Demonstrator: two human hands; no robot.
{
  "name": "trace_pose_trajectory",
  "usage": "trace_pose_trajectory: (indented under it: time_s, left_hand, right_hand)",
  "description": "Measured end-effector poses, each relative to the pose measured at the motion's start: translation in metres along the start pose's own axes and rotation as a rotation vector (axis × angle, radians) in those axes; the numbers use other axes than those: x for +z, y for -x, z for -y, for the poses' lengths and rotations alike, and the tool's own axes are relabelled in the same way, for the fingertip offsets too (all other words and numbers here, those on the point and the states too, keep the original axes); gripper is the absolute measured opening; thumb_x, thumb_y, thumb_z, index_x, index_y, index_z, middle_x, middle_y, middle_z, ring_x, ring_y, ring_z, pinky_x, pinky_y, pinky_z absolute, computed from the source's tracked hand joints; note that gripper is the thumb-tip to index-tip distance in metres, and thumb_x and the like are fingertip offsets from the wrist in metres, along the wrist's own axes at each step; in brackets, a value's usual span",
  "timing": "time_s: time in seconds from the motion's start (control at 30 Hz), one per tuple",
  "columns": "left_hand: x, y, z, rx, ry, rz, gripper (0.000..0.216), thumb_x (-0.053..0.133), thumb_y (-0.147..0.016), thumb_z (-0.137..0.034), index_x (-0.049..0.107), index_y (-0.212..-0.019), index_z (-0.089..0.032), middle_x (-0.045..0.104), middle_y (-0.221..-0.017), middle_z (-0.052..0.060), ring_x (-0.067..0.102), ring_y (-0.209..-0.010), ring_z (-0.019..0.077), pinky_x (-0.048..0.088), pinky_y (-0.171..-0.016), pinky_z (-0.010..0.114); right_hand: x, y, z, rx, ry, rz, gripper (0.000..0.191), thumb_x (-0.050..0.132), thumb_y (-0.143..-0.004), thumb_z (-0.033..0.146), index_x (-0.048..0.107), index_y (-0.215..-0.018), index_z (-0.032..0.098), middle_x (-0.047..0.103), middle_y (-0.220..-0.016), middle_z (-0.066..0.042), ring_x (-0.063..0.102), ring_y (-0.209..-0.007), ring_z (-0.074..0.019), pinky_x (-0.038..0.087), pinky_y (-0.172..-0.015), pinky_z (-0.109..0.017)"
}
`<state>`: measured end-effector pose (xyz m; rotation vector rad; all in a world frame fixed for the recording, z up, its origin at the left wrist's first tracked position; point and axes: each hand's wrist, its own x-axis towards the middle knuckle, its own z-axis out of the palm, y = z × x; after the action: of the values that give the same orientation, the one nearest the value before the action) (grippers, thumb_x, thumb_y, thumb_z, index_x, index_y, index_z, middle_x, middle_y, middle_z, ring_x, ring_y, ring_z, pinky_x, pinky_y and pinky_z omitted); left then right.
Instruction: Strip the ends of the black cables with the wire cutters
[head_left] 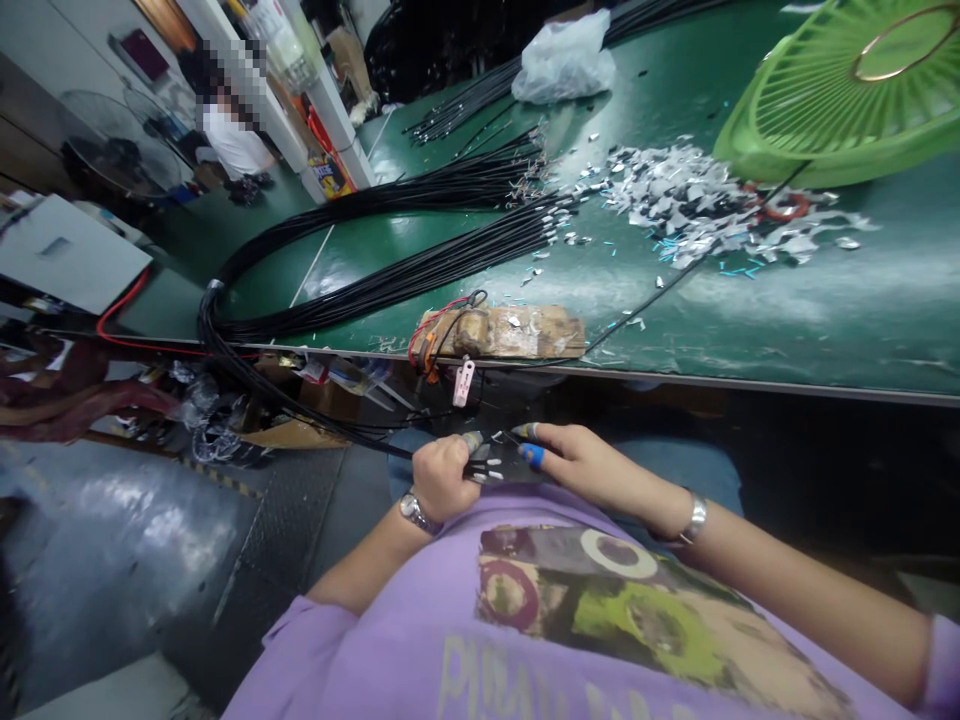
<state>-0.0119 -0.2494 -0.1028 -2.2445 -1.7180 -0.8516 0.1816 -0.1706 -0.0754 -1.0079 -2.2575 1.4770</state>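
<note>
My left hand (pixel 444 478), with a watch on its wrist, is closed around several black cables (pixel 367 440). Their silvery-white stripped ends (pixel 491 470) stick out past its thumb side. Just to the right, my right hand (pixel 585 462) has its taped thumb and forefinger brought close together near the cable tips. Blue tape wraps one finger and greyish tape another. Whatever lies in that pinch is too small and dark to make out. Both hands are in front of my body, below the bench edge.
On the green bench (pixel 750 320) rest a long bundle of black cables (pixel 420 265), a wooden block (pixel 532 332) with wires, a heap of foil scraps (pixel 682 195), a green fan (pixel 847 100) and a plastic bag (pixel 566 60). A person (pixel 232 135) sits further back, left.
</note>
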Motion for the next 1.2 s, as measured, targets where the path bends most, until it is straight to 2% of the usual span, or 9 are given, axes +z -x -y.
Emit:
trace_pose_trajectory:
  time_s: [0.17,0.3,0.47,0.63,0.73,0.87,0.97,1.2]
  left_hand:
    - [-0.001,0.000,0.000,0.024,-0.005,-0.028,0.020,0.048,-0.074,-0.019,0.064,-0.085,-0.015,0.062,-0.058,0.003,0.059,-0.054,0.0155,0.043,-0.053,0.026]
    - [-0.001,0.001,0.000,0.033,-0.013,-0.037,0.020,0.048,-0.074,-0.018,0.064,-0.085,-0.015,0.061,-0.058,0.003,0.058,-0.054,0.0158,0.043,-0.054,0.026]
    - [0.000,0.002,0.001,0.050,-0.023,-0.030,0.025,0.047,-0.073,-0.018,0.065,-0.090,-0.015,0.062,-0.061,0.004,0.059,-0.057,0.0164,0.043,-0.054,0.027]
    - [-0.001,0.001,-0.001,0.060,-0.042,-0.045,0.021,0.048,-0.074,-0.021,0.065,-0.085,-0.015,0.060,-0.058,0.004,0.057,-0.054,0.0162,0.041,-0.052,0.027]
    - [-0.002,0.000,-0.001,0.075,-0.044,-0.070,0.019,0.049,-0.074,-0.021,0.065,-0.083,-0.015,0.059,-0.056,0.004,0.055,-0.052,0.0160,0.040,-0.051,0.028]
    - [0.001,0.001,0.001,0.068,-0.073,-0.061,0.020,0.049,-0.072,-0.017,0.064,-0.085,-0.016,0.060,-0.059,0.005,0.056,-0.055,0.0164,0.041,-0.053,0.028]
    - [0.002,0.000,0.002,0.060,-0.081,-0.063,0.020,0.049,-0.072,-0.016,0.063,-0.086,-0.016,0.060,-0.062,0.005,0.057,-0.057,0.0164,0.042,-0.054,0.027]
    - [0.000,-0.003,0.004,0.034,-0.069,-0.051,0.016,0.048,-0.076,-0.016,0.061,-0.085,-0.017,0.058,-0.060,0.002,0.055,-0.054,0.0145,0.041,-0.053,0.025]
  right_hand:
    - [0.004,0.001,-0.002,0.039,-0.209,0.001,0.027,0.044,-0.084,0.037,0.058,-0.070,0.018,0.052,-0.057,0.002,0.046,-0.058,-0.0132,0.040,-0.055,-0.026]
    - [0.007,0.004,0.000,0.057,-0.308,0.021,0.029,0.047,-0.082,0.042,0.055,-0.067,0.019,0.044,-0.053,0.004,0.041,-0.055,-0.0120,0.036,-0.053,-0.025]
    - [0.010,0.000,0.001,0.047,-0.299,0.038,0.031,0.046,-0.082,0.044,0.053,-0.066,0.018,0.048,-0.058,0.003,0.042,-0.057,-0.0116,0.038,-0.056,-0.025]
    - [0.015,-0.003,0.003,0.015,-0.279,0.035,0.032,0.047,-0.081,0.046,0.052,-0.065,0.018,0.051,-0.061,0.002,0.043,-0.059,-0.0114,0.040,-0.058,-0.026]
    - [0.018,-0.002,0.004,0.044,-0.339,0.021,0.036,0.050,-0.080,0.051,0.049,-0.062,0.020,0.046,-0.055,0.004,0.040,-0.052,-0.0098,0.037,-0.052,-0.024]
    - [0.023,-0.001,0.005,0.156,-0.490,0.045,0.042,0.055,-0.076,0.058,0.045,-0.059,0.021,0.039,-0.046,0.007,0.032,-0.041,-0.0067,0.029,-0.039,-0.021]
    - [0.027,-0.002,0.005,0.208,-0.574,0.030,0.044,0.058,-0.072,0.060,0.045,-0.060,0.020,0.038,-0.044,0.008,0.030,-0.039,-0.0051,0.026,-0.037,-0.020]
    - [0.033,-0.004,0.006,0.212,-0.669,-0.005,0.044,0.061,-0.070,0.059,0.045,-0.061,0.019,0.038,-0.046,0.008,0.030,-0.039,-0.0043,0.027,-0.036,-0.019]
